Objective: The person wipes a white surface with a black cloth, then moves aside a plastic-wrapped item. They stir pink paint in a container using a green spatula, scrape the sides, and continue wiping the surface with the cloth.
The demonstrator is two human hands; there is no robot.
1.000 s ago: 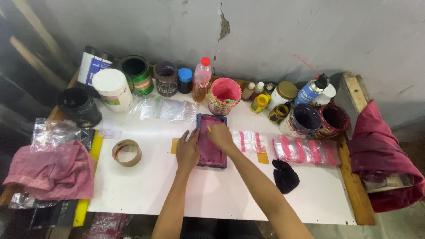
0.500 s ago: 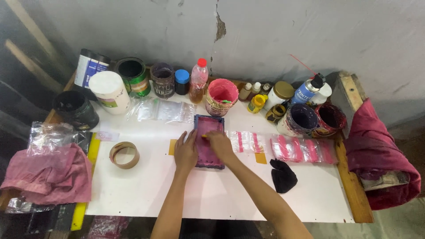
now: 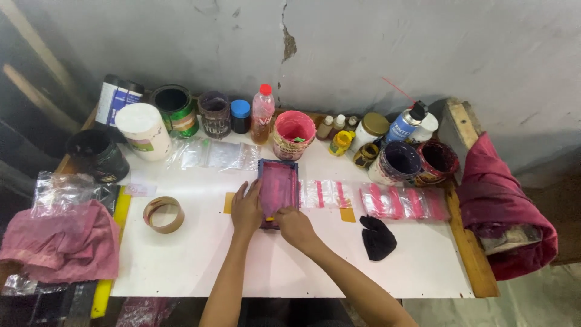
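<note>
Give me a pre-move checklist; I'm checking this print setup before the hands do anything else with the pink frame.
1. Left hand steadies the frame at its left edge: ok.
2. Right hand on the frame's near end: ok.
3. Frame lies flat on the table: ok, as far as the view shows.
4. Printed bags lie to the right, apart from the frame: ok.
5. Black rag lies away from both hands: ok.
6. Bag under the frame lined up: cannot tell, the frame hides it.
</note>
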